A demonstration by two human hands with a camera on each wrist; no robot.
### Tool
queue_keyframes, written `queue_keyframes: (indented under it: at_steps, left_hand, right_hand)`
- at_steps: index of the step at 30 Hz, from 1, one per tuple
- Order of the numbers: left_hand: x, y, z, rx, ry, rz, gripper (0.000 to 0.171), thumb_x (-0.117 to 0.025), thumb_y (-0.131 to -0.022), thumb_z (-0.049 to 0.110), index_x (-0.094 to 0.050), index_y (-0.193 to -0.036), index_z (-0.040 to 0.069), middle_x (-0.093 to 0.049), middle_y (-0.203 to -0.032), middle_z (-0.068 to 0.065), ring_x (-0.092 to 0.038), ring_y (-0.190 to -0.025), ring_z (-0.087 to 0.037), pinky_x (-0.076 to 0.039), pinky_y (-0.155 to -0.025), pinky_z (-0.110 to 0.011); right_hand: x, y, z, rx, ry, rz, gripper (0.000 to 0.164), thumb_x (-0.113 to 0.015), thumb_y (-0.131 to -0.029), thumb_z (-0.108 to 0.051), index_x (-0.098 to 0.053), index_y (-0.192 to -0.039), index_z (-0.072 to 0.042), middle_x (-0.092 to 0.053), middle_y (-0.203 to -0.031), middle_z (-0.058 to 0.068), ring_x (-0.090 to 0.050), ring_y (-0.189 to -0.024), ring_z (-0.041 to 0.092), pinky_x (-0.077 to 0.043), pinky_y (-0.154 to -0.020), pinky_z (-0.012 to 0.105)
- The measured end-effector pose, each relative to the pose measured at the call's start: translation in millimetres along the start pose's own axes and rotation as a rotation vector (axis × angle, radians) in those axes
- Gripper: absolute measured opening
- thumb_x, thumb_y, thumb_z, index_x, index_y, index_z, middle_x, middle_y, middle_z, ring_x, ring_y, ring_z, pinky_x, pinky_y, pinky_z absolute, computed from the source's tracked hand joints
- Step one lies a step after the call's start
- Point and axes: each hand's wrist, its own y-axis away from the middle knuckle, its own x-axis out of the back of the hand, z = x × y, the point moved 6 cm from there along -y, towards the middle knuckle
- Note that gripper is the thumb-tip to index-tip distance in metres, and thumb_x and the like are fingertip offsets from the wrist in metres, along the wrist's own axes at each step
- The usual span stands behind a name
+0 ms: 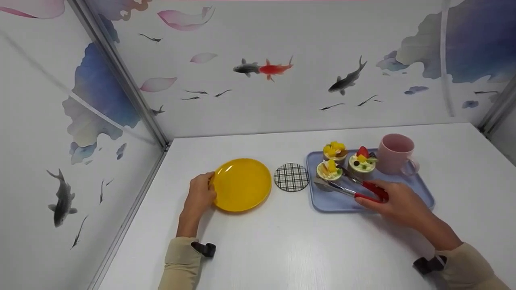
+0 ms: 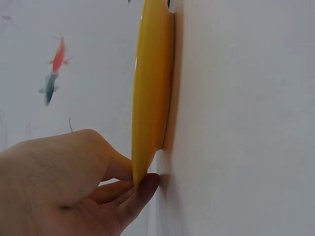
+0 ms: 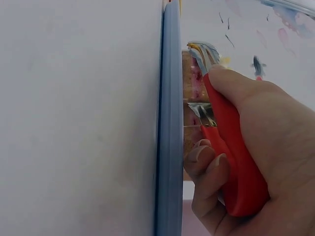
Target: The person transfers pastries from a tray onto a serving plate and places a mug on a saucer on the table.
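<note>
My left hand (image 1: 200, 192) pinches the left rim of a yellow plate (image 1: 242, 185), thumb above and fingers below in the left wrist view. The plate sits on the white table. In my right hand (image 1: 403, 201) is a pair of tongs with red handles (image 3: 229, 147) and metal ends. The tong ends stand on either side of the front left dessert cup (image 1: 328, 170), topped with yellow fruit; whether they touch it I cannot tell. Behind it is another fruit-topped cup (image 1: 335, 150). A third cup (image 1: 362, 162), with a strawberry, stands to the right. All three are on a blue tray (image 1: 322, 204).
A pink mug (image 1: 393, 155) stands at the tray's back right corner. Between plate and tray lies a round checked coaster (image 1: 291, 177). White panels with painted fish (image 1: 266, 69) rise behind and to the left of the table (image 1: 282, 249).
</note>
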Motion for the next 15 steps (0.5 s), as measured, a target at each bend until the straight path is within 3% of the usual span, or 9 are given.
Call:
queue_keyframes:
  at_steps: [7,15]
  left_hand:
    - [-1.8,-2.5,1.2,-0.022,0.001,-0.005,0.053,-0.061,-0.103,-0.009,-0.054,-0.155,-0.004,-0.063,-0.152,-0.022,-0.06,-0.142,-0.035,-0.047,-0.126,-0.051]
    - [-1.3,-1.2,0.3,-0.013,0.015,-0.013,0.055,-0.061,-0.103,-0.009,-0.052,-0.157,-0.004,-0.062,-0.153,-0.023,-0.061,-0.142,-0.035,-0.047,-0.125,-0.052]
  right_hand:
    - [0.8,2.3,3.1,-0.023,-0.016,-0.01,0.078,-0.083,-0.09,-0.06,-0.068,-0.142,-0.005,-0.064,-0.089,0.001,-0.055,-0.09,0.022,-0.042,-0.057,0.022]
    - [0.5,0.3,3.3,0.009,-0.002,-0.001,0.076,-0.085,-0.088,-0.06,-0.07,-0.141,-0.006,-0.066,-0.088,-0.001,-0.056,-0.09,0.021,-0.041,-0.059,0.023]
